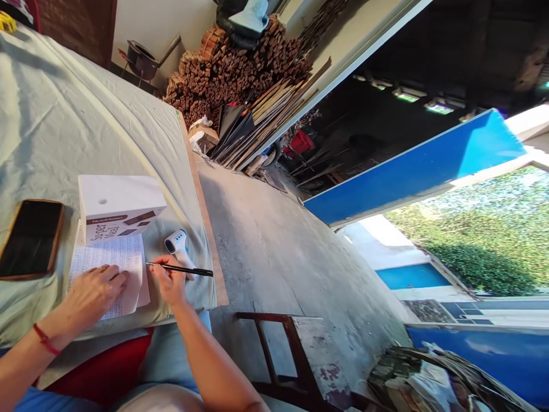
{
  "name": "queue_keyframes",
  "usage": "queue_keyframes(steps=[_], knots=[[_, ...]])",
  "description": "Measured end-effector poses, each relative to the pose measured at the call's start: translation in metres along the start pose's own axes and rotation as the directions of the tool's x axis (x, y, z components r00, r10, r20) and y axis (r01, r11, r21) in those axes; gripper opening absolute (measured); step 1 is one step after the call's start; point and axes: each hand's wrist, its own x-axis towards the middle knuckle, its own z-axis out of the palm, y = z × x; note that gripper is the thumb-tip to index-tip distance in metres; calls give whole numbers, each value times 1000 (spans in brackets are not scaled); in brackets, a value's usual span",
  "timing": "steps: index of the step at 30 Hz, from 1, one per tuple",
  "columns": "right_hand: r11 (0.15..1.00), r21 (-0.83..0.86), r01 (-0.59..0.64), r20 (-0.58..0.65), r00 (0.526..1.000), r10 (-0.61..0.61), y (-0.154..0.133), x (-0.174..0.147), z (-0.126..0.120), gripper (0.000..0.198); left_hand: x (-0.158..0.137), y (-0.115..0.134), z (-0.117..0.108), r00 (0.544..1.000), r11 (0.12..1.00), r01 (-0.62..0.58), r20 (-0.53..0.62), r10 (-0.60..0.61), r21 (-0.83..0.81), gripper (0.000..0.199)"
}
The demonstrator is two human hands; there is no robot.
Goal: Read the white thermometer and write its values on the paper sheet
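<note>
My right hand [170, 284] pinches a black pen [195, 270], its tip pointing left over the edge of the written sheets. Handwriting covers the paper [124, 249], which lies on the cloth-covered table. On those sheets rests my left hand [94, 289], fingers lightly bent and holding nothing, a red band at the wrist. A white box [120, 197] with dark print stands on the upper part of the paper. Just beyond my right hand lies a white and blue handheld thermometer [176, 243], partly behind the pen and hand.
A phone [32, 239] in a brown case lies left of the box on the tablecloth [86, 114]. Beyond the table's edge are a wooden chair [295, 355], stacked firewood [201, 80] and a bundle of sticks [261, 123]. Blue doors [398, 171] stand further right.
</note>
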Motion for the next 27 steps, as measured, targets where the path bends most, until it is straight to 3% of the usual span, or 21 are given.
queue_keyframes(steps=[3, 7, 11, 22, 27], knots=[[1000, 2, -23, 14, 1000, 23, 2, -3, 10, 13, -1, 15, 4, 997, 1000, 19, 79, -20, 18, 24], [981, -157, 110, 11, 994, -109, 8, -5, 15, 13, 0, 27, 7, 993, 996, 81, 82, -84, 48, 31], [957, -212, 199, 35, 980, -196, 13, -4, 16, 17, 2, 33, 7, 985, 991, 127, 113, -131, 42, 36], [948, -239, 211, 120, 975, -187, 14, -2, 15, 18, -1, 32, 13, 986, 990, 142, 89, -144, 28, 36], [946, -247, 208, 124, 975, -182, 13, -2, 15, 17, 2, 32, 7, 981, 989, 129, 140, -137, 68, 37]])
